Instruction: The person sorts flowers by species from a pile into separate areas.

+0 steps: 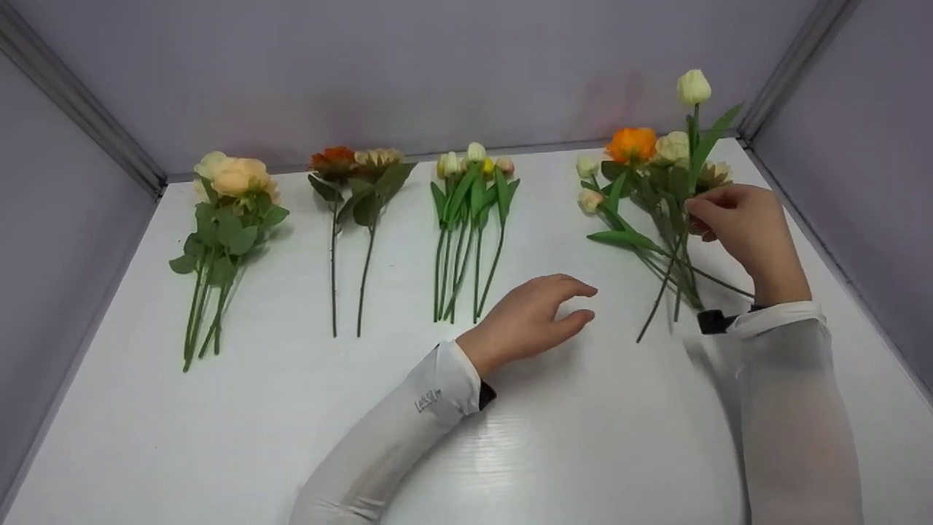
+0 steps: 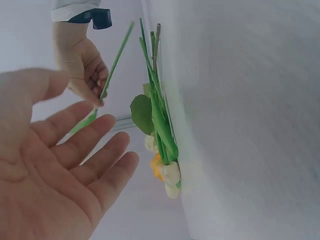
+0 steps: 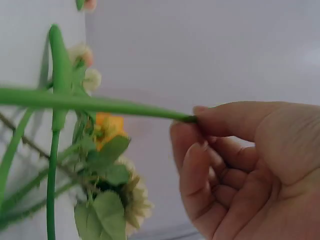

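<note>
My right hand (image 1: 743, 226) pinches the green stem (image 3: 100, 102) of a white tulip (image 1: 694, 87) between thumb and fingertips. The tulip stands raised over the right-hand pile, bloom toward the back wall. In that pile lie an orange flower (image 1: 631, 145), a cream rose (image 1: 672, 147), a beige flower (image 1: 713, 175), a small white tulip (image 1: 587, 167) and a pale peach tulip (image 1: 590, 200), their stems crossing. My left hand (image 1: 536, 317) hovers over the table left of this pile, palm and spread fingers showing in the left wrist view, holding nothing.
On the white table (image 1: 291, 437), a tulip bunch (image 1: 474, 193) lies at the middle. Two flowers with brown stems, one rust-coloured (image 1: 334, 162), lie left of it. Peach roses (image 1: 240, 176) lie at the far left. Grey walls (image 1: 437, 73) enclose the back and sides.
</note>
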`<state>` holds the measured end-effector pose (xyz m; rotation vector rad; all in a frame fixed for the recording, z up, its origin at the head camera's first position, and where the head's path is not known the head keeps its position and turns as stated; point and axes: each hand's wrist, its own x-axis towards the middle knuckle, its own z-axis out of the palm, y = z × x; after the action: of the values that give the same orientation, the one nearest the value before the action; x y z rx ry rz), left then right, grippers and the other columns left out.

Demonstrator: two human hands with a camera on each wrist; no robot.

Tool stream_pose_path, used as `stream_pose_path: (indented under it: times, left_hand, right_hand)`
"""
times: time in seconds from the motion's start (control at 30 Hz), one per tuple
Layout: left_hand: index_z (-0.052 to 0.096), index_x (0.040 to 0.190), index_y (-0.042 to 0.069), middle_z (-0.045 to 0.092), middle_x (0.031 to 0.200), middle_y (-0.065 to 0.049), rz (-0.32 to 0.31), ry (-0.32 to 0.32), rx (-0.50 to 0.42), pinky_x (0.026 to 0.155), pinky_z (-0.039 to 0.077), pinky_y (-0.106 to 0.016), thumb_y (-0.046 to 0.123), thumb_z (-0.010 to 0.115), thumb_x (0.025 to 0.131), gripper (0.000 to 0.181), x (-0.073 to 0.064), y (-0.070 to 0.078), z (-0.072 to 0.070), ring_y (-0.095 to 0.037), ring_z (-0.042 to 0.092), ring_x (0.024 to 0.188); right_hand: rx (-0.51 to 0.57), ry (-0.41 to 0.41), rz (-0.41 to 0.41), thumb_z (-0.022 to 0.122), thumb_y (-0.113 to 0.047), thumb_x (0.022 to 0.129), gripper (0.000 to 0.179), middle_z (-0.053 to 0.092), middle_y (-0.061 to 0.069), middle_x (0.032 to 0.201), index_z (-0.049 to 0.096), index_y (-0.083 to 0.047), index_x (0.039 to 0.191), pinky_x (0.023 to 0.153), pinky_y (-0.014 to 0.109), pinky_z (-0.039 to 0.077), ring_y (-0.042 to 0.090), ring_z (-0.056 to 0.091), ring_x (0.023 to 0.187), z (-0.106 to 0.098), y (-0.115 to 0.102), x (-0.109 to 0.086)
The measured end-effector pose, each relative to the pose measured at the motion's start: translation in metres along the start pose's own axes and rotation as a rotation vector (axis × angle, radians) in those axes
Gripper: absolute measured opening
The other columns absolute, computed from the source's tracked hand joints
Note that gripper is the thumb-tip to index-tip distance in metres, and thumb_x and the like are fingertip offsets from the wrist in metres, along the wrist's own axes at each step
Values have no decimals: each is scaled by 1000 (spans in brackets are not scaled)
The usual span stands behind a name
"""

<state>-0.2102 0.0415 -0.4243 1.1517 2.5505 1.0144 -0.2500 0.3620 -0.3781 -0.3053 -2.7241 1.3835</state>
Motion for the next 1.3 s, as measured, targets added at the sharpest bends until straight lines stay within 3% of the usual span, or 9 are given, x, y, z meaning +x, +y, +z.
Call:
stream_pose_path:
  times: [0.17,0.33,0.4,0.57,0.63,0.77,1.0,1.3]
  left_hand:
    - [69,134,17,66,131,9,-131,73,-220,97,49,-23,29,62,105,32,0,-1,-6,-5,62,116]
    - [71,130,18,70,117,14,-207,137,-394,89,53,-24,31,65,102,30,-1,-5,-10,-1,63,105]
    - [71,129,19,70,112,15,-227,147,-458,87,54,-27,32,67,101,30,-2,-7,-12,-6,65,104]
    - [72,123,12,73,108,2,-248,127,-682,85,58,-35,27,70,100,28,-3,-10,-17,-27,70,103]
    - [72,121,9,74,106,-2,-252,113,-737,85,59,-35,25,71,100,26,-2,-12,-18,-28,71,102]
    - [72,116,7,74,103,-4,-269,96,-762,81,60,-33,23,71,99,24,-2,-13,-18,-23,73,95]
    - [74,104,12,74,99,-7,-280,93,-780,79,61,-35,21,73,98,11,0,-15,-16,-23,73,90]
    - [74,102,11,74,98,-9,-271,92,-782,79,61,-36,20,74,97,10,-1,-16,-15,-24,73,88]
  right_hand:
    - [234,39,-88,73,-41,95,45,69,9,97,71,-2,117,73,24,57,21,65,83,20,-23,-8]
    - [409,-6,-168,77,-35,93,41,70,15,98,72,1,114,73,28,58,24,65,83,49,-44,-20]
    - [472,-46,-173,79,-33,92,43,69,16,99,71,3,114,75,29,59,25,66,85,60,-51,-26]
    - [556,-112,-224,79,-31,92,43,71,17,96,70,6,111,74,30,59,24,68,83,83,-58,-34]
    - [582,-129,-246,79,-28,93,40,71,17,94,70,7,110,72,29,59,23,68,81,89,-58,-35]
    - [592,-146,-260,78,-27,93,37,71,16,93,71,6,108,71,28,59,23,68,80,96,-56,-33]
    - [569,-161,-247,78,-30,94,36,71,16,94,72,2,108,73,29,59,23,67,81,100,-55,-33]
    - [580,-182,-253,77,-30,94,36,70,15,94,72,2,109,73,30,58,23,66,82,102,-55,-35]
